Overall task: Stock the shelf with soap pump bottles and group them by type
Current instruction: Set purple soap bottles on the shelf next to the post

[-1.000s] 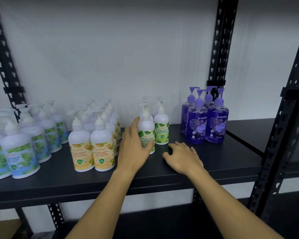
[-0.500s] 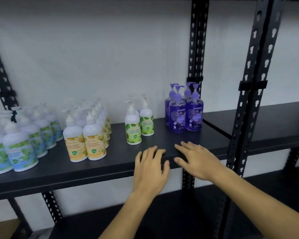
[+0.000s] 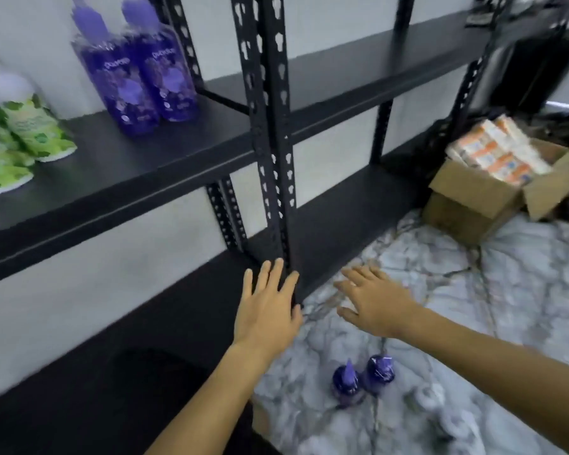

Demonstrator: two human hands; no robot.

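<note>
Purple soap pump bottles point(image 3: 138, 77) stand grouped on the black shelf point(image 3: 165, 152) at upper left. White bottles with green labels point(image 3: 20, 133) stand to their left, partly cut off by the frame edge. Two more purple pump bottles point(image 3: 362, 380) stand on the marble floor below my hands. My left hand point(image 3: 268, 307) is open, fingers spread, in front of the black upright post point(image 3: 273, 142). My right hand point(image 3: 372, 298) is open too, held over the floor above the two floor bottles. Neither hand holds anything.
An open cardboard box point(image 3: 486, 188) holding orange-and-white packs sits on the floor at right. A lower black shelf point(image 3: 112, 356) runs below. A second shelf bay point(image 3: 358, 77) extends to the right. The marble-patterned floor point(image 3: 473, 323) fills the lower right.
My view has swung down and to the right, from the stocked shelf to the floor. Both hands have left the shelf edge and lowered, staying open and empty.
</note>
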